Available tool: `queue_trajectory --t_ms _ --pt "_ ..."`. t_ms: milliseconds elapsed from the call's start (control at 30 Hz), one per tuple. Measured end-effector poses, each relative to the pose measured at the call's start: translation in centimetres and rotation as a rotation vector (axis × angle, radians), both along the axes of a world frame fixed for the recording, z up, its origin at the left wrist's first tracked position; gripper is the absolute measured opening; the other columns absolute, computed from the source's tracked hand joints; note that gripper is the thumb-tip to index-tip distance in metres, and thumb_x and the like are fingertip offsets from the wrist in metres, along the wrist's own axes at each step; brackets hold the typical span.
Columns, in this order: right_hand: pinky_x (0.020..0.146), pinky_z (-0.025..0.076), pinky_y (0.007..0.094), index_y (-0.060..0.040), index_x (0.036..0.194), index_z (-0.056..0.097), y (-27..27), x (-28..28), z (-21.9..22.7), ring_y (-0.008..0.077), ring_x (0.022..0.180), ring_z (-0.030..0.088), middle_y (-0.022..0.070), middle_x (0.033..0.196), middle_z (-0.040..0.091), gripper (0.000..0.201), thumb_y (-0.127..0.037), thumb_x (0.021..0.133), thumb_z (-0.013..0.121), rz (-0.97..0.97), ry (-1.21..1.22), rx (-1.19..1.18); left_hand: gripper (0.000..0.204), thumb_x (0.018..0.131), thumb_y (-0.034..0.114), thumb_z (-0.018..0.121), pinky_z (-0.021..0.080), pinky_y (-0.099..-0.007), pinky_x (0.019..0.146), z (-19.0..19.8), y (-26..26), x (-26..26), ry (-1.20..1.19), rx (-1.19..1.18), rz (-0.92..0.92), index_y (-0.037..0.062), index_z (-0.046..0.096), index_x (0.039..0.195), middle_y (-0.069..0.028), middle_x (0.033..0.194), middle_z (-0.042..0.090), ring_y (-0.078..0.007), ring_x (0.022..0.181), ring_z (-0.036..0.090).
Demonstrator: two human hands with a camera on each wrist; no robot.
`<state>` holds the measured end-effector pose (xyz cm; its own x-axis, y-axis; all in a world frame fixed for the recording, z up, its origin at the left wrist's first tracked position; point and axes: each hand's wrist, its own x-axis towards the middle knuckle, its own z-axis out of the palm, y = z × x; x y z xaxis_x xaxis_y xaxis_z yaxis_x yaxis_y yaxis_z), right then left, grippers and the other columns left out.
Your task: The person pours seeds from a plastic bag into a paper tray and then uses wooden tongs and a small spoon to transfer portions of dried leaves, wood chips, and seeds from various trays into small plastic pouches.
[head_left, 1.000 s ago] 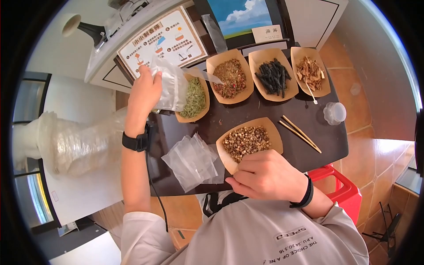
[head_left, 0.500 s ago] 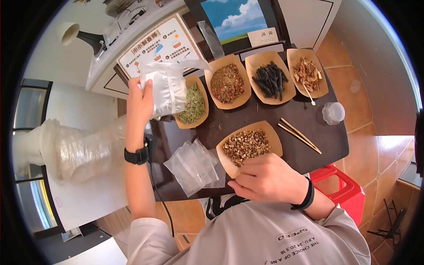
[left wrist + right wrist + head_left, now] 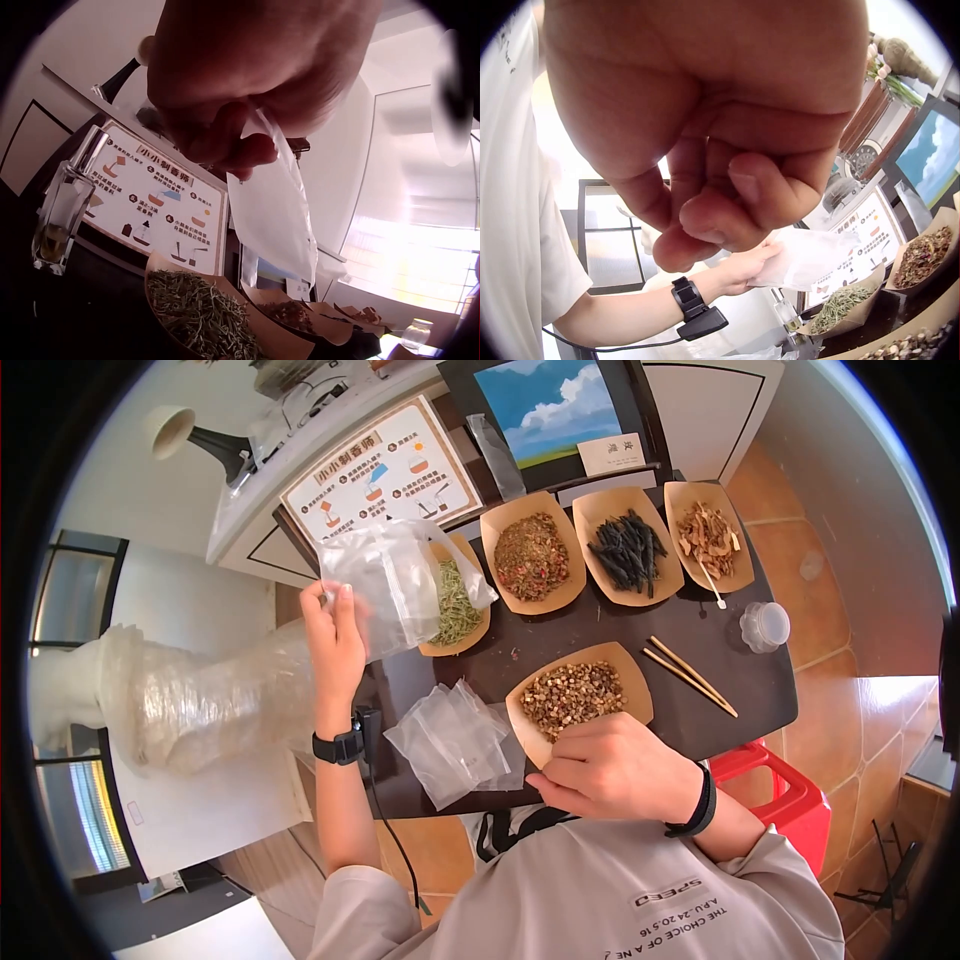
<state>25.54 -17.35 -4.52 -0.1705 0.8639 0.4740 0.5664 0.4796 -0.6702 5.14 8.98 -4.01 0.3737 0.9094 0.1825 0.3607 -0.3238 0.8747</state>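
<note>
Person seen from above at a dark table (image 3: pixel 620 622). Left hand (image 3: pixel 335 635) is raised over the table's left edge, thumb and fingertips pinching the top of a clear bag (image 3: pixel 400 585); the bag hangs in the air in front of a tray of green herbs (image 3: pixel 455 605). Right hand (image 3: pixel 610 765) sits at the near table edge, fingers curled in, tips bunched together; can't tell if they pinch anything. It's touching or just beside the near rim of a tray of brown bits (image 3: pixel 575 695). Spare bags (image 3: pixel 455 740) lie left of that tray. Far row, L to R: mixed herbs (image 3: pixel 530 555), dark sticks (image 3: pixel 625 550), pale chips (image 3: pixel 708 540). Chopsticks (image 3: pixel 690 675) and a small jar (image 3: pixel 765 625) lie at right.
</note>
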Motion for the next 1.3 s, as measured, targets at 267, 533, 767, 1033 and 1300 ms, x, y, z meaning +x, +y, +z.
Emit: queue_trajectory --t_ms 267,533,767,1033,1300 --pt "0.049 0.047 0.0372 -0.0033 0.061 0.057 0.3 -0.1 -0.1 0.0242 0.053 0.056 0.0061 0.057 0.05 0.029 -0.016 0.084 0.071 -0.009 -0.042 -0.019 0.021 0.107 0.016 0.044 0.037 -0.0192 0.048 -1.3 0.2 -0.9 -0.02 0.055 -0.052 0.0044 0.041 0.124 -0.0117 0.104 0.069 -0.0023 0.053 0.044" --pt "0.049 0.047 0.0383 -0.0032 0.06 0.056 1.2 -0.4 -0.6 0.0252 0.052 0.057 0.0068 0.055 0.05 0.032 -0.018 0.084 0.072 -0.036 -0.019 -0.041 0.03 0.105 0.018 0.047 0.054 -0.0279 0.064 -0.5 -1.4 -2.6 -0.362 -0.171 -0.1 0.0046 0.041 0.131 -0.0204 0.128 0.062 -0.0218 0.081 0.07" --pt "0.056 0.05 0.0417 0.0064 0.122 0.053 4.4 -2.9 0.1 0.0389 0.057 0.058 0.0164 0.069 0.061 0.057 -0.033 0.087 0.073 -0.285 0.217 0.0 0.042 0.102 0.013 0.052 0.054 -0.0374 0.091 0.4 -6.8 -4.3 -0.577 -0.452 -0.15 0.0042 0.037 0.139 -0.0148 0.133 0.058 -0.0235 0.112 0.063" --pt "0.056 0.048 0.0355 0.0022 0.141 0.037 4.0 -6.7 -1.7 0.0279 0.058 0.06 0.0139 0.074 0.062 0.069 -0.008 0.083 0.074 -0.146 0.372 -0.591 0.034 0.099 0.006 0.054 0.06 -0.0397 0.08 -2.6 -15.7 -8.8 -0.562 -0.69 -0.04 0.0027 0.036 0.127 -0.023 0.121 0.064 -0.0349 0.093 0.071" --pt "0.075 0.051 0.0395 0.007 0.14 0.036 4.5 -9.2 -3.2 0.0338 0.086 0.061 0.021 0.1 0.061 0.069 -0.003 0.08 0.069 -0.216 -0.017 -0.414 0.056 0.091 -0.002 0.061 0.053 -0.0286 0.068 -7.7 -18.3 -9.5 -0.082 -0.235 0.286 0.0028 0.037 0.142 -0.0126 0.118 0.053 -0.0165 0.079 0.062"
